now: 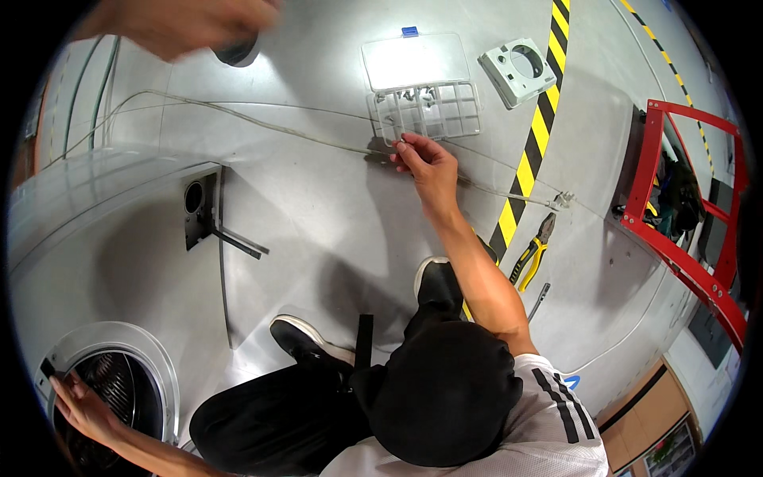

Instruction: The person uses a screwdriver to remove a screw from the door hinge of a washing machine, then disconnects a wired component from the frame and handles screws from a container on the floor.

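My right hand (pixel 427 165) reaches forward to the near left edge of a clear plastic compartment box (pixel 467 126). Thumb and forefinger are pinched together there, on something too small to make out. The box lies with its lid (pixel 417 63) folded back, and several small metal parts (pixel 409 94) sit in its far compartments. At the lower left, my left hand (pixel 83 409) lies with extended fingers at the rim of a round grey door ring (pixel 163 374) on a large pale appliance (pixel 119 262), like a washing machine. A dark ribbed drum shows inside the ring.
Another person's blurred hand (pixel 191 24) enters at the top left. A white plastic housing (pixel 509 78) with a round hole, yellow-black pliers (pixel 531 253) and a small metal tool (pixel 540 300) lie rightward. A cable (pixel 270 125) crosses the floor. A red frame (pixel 648 163) stands right.
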The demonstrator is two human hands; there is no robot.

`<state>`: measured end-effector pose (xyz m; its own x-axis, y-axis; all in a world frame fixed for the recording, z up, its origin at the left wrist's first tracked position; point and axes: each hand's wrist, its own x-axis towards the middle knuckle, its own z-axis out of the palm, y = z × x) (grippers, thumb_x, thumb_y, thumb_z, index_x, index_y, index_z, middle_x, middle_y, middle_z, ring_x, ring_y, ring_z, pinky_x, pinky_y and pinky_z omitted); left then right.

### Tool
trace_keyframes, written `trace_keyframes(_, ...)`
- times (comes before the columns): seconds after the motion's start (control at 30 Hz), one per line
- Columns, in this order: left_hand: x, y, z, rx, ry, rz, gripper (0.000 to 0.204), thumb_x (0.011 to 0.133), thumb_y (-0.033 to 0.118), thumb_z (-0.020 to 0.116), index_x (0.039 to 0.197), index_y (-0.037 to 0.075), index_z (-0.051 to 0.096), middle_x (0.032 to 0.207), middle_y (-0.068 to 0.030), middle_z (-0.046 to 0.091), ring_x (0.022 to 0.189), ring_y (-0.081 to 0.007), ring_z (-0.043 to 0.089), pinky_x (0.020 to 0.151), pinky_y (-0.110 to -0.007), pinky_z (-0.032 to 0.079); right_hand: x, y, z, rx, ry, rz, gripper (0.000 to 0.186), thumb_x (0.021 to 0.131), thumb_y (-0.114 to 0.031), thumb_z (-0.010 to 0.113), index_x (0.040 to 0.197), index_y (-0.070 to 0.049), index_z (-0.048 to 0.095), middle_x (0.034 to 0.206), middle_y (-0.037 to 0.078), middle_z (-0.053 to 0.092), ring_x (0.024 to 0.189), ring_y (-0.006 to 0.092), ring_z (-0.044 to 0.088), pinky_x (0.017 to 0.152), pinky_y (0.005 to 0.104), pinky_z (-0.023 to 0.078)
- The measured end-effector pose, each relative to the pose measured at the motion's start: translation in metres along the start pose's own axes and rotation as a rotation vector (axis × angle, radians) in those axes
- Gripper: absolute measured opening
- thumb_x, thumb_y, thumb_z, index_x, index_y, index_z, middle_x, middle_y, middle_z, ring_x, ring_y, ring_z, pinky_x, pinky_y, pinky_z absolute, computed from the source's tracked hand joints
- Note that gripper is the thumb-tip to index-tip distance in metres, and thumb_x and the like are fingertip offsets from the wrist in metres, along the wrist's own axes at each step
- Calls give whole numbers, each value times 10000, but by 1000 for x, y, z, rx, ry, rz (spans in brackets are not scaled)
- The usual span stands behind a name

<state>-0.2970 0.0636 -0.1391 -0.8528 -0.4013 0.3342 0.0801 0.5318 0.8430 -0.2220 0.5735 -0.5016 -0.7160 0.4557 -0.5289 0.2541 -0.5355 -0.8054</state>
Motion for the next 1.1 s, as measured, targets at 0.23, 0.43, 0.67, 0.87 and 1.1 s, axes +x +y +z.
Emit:
trace_keyframes(0.23, 8, -6, -13, -15, -82, 13, 313, 903, 149, 555, 1114, -81, 541, 1163, -183, 543, 1060, -201, 532, 976, -319, 418, -5, 4, -5, -14, 30, 53, 269, 853, -109, 615, 1087, 18, 582, 905, 61, 652, 730, 112, 603, 642, 231, 458)
trace_keyframes(0.43, 5, -5, -6, -27, -87, 3, 295, 901, 141, 556, 1087, -88, 550, 1123, -196, 572, 1043, -211, 550, 970, -311, 417, -6, 4, -6, -56, 47, 58, 247, 843, -80, 611, 1065, 29, 597, 886, 64, 650, 710, 105, 603, 597, 219, 455)
trace_keyframes(0.67, 2, 1, -2, 16, -80, 6, 309, 894, 163, 571, 1073, -88, 553, 1101, -188, 580, 1024, -196, 558, 955, -305, 433, -2, 7, -9, 39, 23, 68, 280, 853, -51, 587, 1112, 53, 563, 932, 97, 641, 739, 125, 610, 626, 230, 478)
trace_keyframes(0.87, -1, 2, 2, 46, -46, 22, 348, 888, 179, 584, 1093, -98, 534, 1127, -204, 559, 1042, -208, 547, 959, -313, 435, -3, 3, -12, 213, -24, 124, 305, 849, -29, 581, 1132, 73, 532, 951, 118, 635, 756, 148, 613, 629, 240, 490)
trace_keyframes(1.1, -2, 1, 2, 54, -35, 34, 364, 890, 182, 580, 1117, -97, 523, 1170, -219, 534, 1072, -222, 533, 983, -323, 416, -4, 5, -17, 367, -90, 170, 280, 853, -28, 572, 1119, 51, 539, 948, 121, 627, 769, 159, 611, 654, 251, 503)
